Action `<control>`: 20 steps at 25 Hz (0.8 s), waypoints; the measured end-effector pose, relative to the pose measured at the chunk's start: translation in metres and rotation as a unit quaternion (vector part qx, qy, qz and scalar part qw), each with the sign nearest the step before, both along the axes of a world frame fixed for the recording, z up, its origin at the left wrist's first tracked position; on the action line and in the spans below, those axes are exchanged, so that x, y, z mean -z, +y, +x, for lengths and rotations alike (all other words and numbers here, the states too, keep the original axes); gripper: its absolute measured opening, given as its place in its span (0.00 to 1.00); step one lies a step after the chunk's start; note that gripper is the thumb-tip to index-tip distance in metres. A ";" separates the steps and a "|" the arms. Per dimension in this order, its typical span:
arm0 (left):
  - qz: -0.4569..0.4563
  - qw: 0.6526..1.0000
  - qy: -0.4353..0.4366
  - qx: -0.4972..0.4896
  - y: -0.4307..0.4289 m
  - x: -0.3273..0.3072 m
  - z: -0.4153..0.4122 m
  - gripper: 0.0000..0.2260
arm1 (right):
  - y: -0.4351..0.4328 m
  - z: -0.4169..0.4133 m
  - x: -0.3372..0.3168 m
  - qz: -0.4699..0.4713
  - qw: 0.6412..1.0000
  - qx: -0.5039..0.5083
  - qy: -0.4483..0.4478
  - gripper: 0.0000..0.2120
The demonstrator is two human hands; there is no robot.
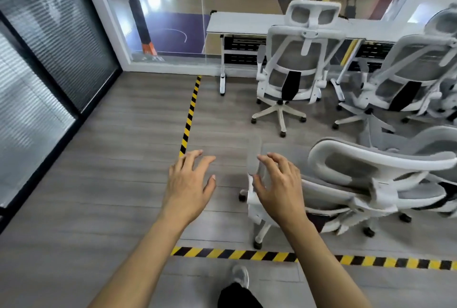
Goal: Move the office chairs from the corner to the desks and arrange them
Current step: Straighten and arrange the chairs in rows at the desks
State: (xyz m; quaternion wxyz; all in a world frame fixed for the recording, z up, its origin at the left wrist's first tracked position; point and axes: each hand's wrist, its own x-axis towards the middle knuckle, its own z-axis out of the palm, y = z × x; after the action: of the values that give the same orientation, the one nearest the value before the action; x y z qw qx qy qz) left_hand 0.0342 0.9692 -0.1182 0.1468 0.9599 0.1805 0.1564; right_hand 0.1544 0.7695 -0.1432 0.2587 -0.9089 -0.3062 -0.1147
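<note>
A white-framed office chair with grey mesh [376, 174] stands close in front of me at the right, its grey armrest [254, 156] pointing away from me. My right hand [279, 189] hovers over that armrest with fingers spread, holding nothing. My left hand [190, 184] is open above the bare floor to the left of the chair. A second white chair [294, 65] is tucked against a white desk [237, 24] at the back. A third chair [405, 77] stands at the neighbouring desk on the right.
Yellow-black tape [189, 117] marks a line on the grey floor, with another strip [247, 254] running across near my foot [241, 275]. A glass wall [173, 23] closes the back, and dark-framed blinds [49, 47] line the left side.
</note>
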 end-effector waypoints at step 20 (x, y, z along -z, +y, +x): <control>0.066 0.993 0.016 0.092 0.264 -0.006 0.322 0.17 | 0.257 0.302 0.016 0.029 0.997 0.074 0.017 0.24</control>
State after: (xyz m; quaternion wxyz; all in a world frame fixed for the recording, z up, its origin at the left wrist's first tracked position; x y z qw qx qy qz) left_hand 0.3565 1.2333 -0.1122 0.0937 0.9824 0.0825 0.1386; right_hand 0.4563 1.0265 -0.1595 0.2809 -0.9231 -0.2298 -0.1269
